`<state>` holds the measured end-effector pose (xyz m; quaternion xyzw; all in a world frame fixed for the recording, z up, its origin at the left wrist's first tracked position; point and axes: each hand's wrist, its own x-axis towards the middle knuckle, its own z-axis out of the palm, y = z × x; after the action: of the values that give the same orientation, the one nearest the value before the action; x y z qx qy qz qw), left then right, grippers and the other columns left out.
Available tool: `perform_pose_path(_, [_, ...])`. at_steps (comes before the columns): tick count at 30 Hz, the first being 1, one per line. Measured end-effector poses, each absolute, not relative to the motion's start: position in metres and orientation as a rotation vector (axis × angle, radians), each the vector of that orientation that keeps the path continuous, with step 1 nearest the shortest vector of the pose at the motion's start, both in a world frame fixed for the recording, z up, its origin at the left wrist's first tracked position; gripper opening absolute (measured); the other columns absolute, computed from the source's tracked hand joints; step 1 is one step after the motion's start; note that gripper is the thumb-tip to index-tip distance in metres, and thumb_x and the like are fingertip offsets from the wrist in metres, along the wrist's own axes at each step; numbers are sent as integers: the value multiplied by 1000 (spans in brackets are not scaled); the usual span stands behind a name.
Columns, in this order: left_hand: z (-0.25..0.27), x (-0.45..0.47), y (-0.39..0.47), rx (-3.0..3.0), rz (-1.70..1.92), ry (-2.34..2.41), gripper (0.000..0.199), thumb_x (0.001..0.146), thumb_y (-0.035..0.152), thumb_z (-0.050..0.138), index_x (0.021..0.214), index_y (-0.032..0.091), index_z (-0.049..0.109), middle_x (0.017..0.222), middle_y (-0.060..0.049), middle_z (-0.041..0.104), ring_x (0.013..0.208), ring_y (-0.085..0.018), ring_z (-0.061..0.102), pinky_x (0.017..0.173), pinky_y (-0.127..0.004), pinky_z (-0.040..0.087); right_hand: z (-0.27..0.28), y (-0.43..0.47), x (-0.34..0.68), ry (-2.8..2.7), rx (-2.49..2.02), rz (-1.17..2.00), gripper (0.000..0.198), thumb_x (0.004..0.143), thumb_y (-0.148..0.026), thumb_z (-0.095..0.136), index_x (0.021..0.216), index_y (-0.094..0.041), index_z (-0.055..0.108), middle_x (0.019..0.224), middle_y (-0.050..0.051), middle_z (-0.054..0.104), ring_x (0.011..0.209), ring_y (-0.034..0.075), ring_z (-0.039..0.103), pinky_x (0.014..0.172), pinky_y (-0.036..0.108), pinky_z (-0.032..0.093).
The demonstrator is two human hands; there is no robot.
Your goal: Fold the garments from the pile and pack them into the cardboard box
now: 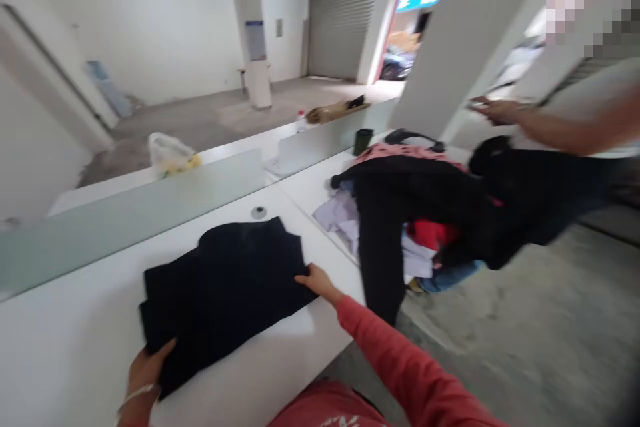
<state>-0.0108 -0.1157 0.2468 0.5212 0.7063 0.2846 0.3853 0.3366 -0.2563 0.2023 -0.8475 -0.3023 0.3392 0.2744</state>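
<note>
A folded black garment (240, 287) lies on the white table in front of me; its exact kind does not show. At its near left corner, my left hand (145, 370) pinches the edge, thumb on top and fingers hidden underneath. My right hand (319, 283) grips the right edge the same way, thumb over the cloth. Between the two hands the cloth lies flat in layers with uneven edges at the far side.
A heap of clothes (430, 200), black, pink, red and pale, covers the table's right end and hangs over its edge. Behind it stands a dark cup (363, 141). Low frosted partitions (150, 197) line the far side. Another person's hand (497, 110) is at the right.
</note>
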Motion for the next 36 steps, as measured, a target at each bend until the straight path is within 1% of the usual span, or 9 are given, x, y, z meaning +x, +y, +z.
perform_pose_path(2, [238,-28,-114,1222,594,1877,32,58,26,71,84,12,60,75,-5,64,74,-23,61,68,-33,50,201,-252,340,-816,-2276,941,44,71,-45,55,99,-10,54,98,13,58,89,21,55,71,27,40])
perform_pose_path(4, [232,-36,-115,1163,579,1888,37,54,25,73,85,10,60,72,-6,65,70,-23,62,68,-34,50,201,-249,342,-783,-2286,950,50,71,-51,53,99,-10,54,96,14,59,89,22,55,71,29,40])
perform_pose_path(10, [224,-41,-132,1009,679,1796,47,53,26,74,93,7,57,88,-13,65,72,-20,63,66,-31,52,203,-242,345,-633,-2209,1008,61,66,-55,56,104,-8,51,97,15,59,86,22,57,68,29,44])
perform_pose_path(14, [226,-46,-122,995,681,1804,51,55,38,72,91,6,56,89,-15,63,72,-21,62,61,-31,52,204,-231,350,-555,-2086,1123,72,59,-51,65,112,-7,46,102,17,58,86,22,58,66,28,48])
perform_pose_path(18, [231,-43,-102,946,762,1867,55,49,34,76,92,5,57,82,-14,64,72,-23,62,62,-32,52,207,-221,351,-510,-1897,1303,60,58,-36,70,108,-9,49,97,14,61,81,20,60,66,28,51])
perform_pose_path(22, [234,-36,-93,751,788,1706,37,49,16,74,81,5,60,69,-10,65,65,-22,63,60,-32,53,208,-217,351,-440,-1777,1459,46,61,-24,66,102,-8,52,85,12,64,74,22,62,67,32,52])
perform_pose_path(25, [232,-35,-91,660,763,1577,24,52,12,69,74,5,61,64,-11,64,60,-22,62,59,-33,53,208,-218,350,-295,-1695,1511,46,62,-19,64,105,-10,51,81,11,65,73,22,62,67,35,52])
perform_pose_path(29, [227,-38,-94,594,775,1450,19,53,10,65,71,5,61,60,-10,64,56,-22,62,56,-34,53,214,-221,348,-194,-1684,1464,46,64,-16,61,109,-14,50,80,9,65,71,22,62,67,35,52])
perform_pose_path(36, [229,-33,-113,540,940,1379,23,53,8,64,75,8,60,58,-6,63,56,-18,61,57,-30,52,222,-218,344,-219,-1729,1522,38,69,-17,57,106,-11,52,91,20,61,73,24,62,62,32,49])
